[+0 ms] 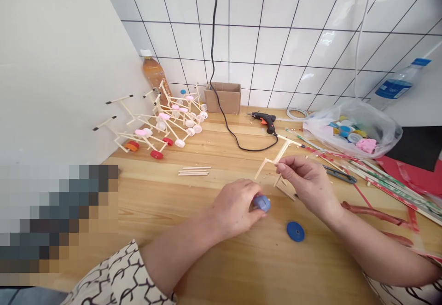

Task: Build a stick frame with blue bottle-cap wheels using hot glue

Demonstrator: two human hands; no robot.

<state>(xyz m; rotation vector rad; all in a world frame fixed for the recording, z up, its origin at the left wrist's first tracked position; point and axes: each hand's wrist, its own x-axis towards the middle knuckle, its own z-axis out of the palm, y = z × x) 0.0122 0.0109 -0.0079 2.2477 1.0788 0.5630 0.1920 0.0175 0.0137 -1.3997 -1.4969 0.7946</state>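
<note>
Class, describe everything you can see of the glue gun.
The glue gun has a black, plastic-looking body and an orange trigger. It lies on the wooden table, its nozzle pointing left and its handle toward the camera. A black cord leaves the handle and curves across the table. Whether the stick frame near its handle touches it is unclear.

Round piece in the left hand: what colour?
Light purplish blue; the round piece shows in the head view, the only one.

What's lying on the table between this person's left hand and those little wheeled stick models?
In the head view, a few loose wooden sticks lie between the left hand and the wheeled stick models.
</note>
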